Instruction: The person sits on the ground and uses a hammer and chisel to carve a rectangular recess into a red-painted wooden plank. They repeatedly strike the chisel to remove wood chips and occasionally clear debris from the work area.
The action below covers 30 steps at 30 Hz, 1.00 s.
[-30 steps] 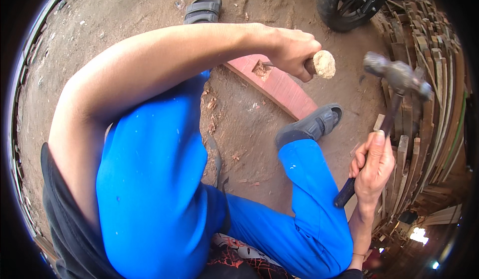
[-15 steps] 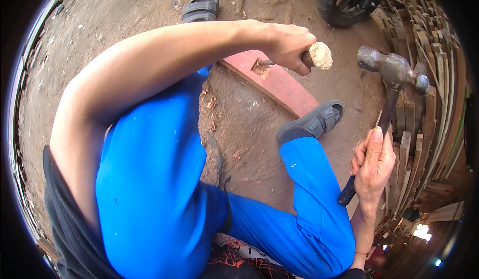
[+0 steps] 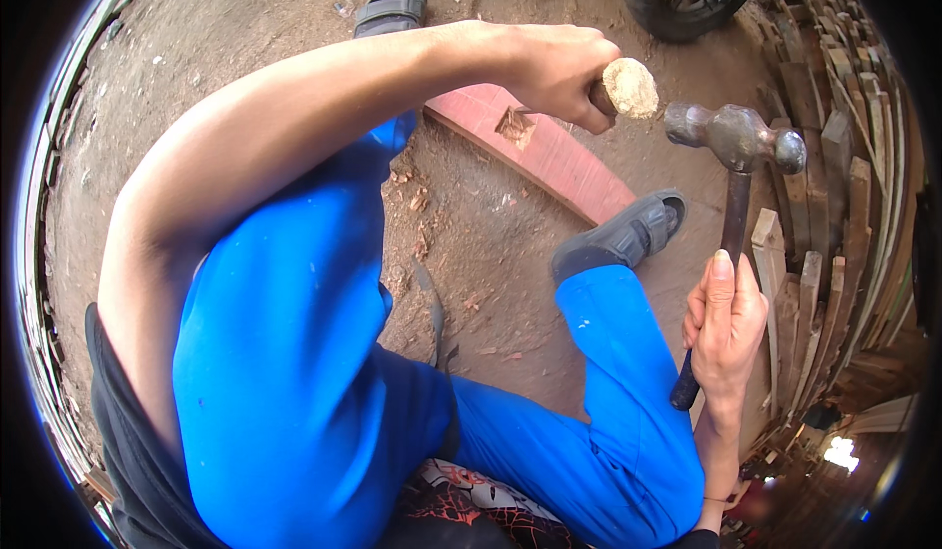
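My left hand [image 3: 567, 76] is closed around the wooden handle of a chisel [image 3: 630, 88], whose pale, frayed butt end faces me. Most of the blade is hidden behind the hand; a bit of it shows by the cut hole. Beneath lies a reddish wooden plank [image 3: 569, 171] with a squarish recess [image 3: 515, 128] cut into it. My right hand [image 3: 724, 328] grips a ball-peen hammer [image 3: 738, 139] by its dark handle, thumb along the shaft. The hammer's flat face is a short gap to the right of the chisel's butt.
A sandalled foot [image 3: 628, 230] rests by the plank's near end, another sandal [image 3: 392, 9] beyond its far end. Wood chips [image 3: 420, 245] and a dark strip [image 3: 430, 304] lie on the dirt floor. Stacked timber [image 3: 854, 176] lines the right; a black wheel [image 3: 687, 0] stands at the back.
The hammer head has moved left, closer to the chisel's butt, and its handle is more upright. My left hand with the chisel has shifted slightly up in view.
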Motion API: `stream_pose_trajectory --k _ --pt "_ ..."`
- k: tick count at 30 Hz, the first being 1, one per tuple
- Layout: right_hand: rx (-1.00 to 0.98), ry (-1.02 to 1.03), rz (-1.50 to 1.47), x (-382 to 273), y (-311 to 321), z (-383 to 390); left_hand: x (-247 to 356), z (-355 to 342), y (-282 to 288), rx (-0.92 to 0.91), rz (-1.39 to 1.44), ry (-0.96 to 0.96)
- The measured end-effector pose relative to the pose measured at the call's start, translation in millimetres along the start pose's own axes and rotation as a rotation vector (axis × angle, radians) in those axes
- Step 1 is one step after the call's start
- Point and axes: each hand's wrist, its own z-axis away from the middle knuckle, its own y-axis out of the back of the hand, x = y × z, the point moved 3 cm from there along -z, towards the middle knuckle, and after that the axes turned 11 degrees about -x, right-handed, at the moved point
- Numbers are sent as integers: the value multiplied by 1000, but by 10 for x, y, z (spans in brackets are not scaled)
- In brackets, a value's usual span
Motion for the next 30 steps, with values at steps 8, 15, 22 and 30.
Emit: stream_pose_trajectory --k 8,15,22,30 --pt "40 66 15 -26 31 45 1 8 -3 17 4 8" --pt "49 184 63 -133 -64 -25 35 -3 -27 15 -31 3" --pt "-13 43 165 -178 -98 -45 39 9 -61 -49 -7 37" --pt "-9 117 339 -201 -114 -129 -3 -4 -83 -43 27 55"
